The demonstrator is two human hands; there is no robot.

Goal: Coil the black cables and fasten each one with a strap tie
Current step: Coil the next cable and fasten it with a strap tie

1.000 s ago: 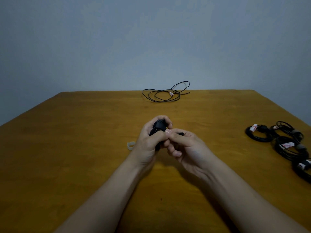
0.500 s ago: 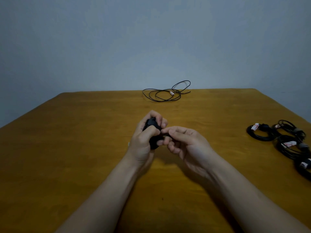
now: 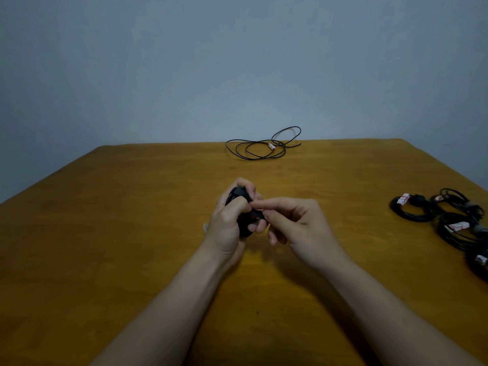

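The left grip (image 3: 229, 220), a bare hand, was curled tight round a small coiled black cable (image 3: 240, 194), thumb across the front, holding the bundle over the surface. The right grip (image 3: 298, 225) had thumb and forefinger pinched on a short dark strap tie (image 3: 257, 214) that stuck out sideways from the bundle towards it. Its other fingers hung loosely curled.

The two grips met at that tab, coil to its left and pinching fingers to its right, so the strap's long axis ran roughly level from left to right. To my eye the wrap looked half done. The right grip was the one placed to draw the tail round the coil, while the left only had to hold the loops steady. How far round the strap reached I could not tell, because the left fingers hid it.

A small pale object (image 3: 205, 226) peeped out just beside the heel of the left grip. Well apart to the right lay a cluster of bundled coils (image 3: 412, 211). At the far edge one loose cable (image 3: 260, 150) sprawled in open loops, not yet coiled.

The surface (image 3: 118, 247) was a warm brown wooden table, and a plain blue-grey wall (image 3: 237, 62) rose behind it in a dim room.
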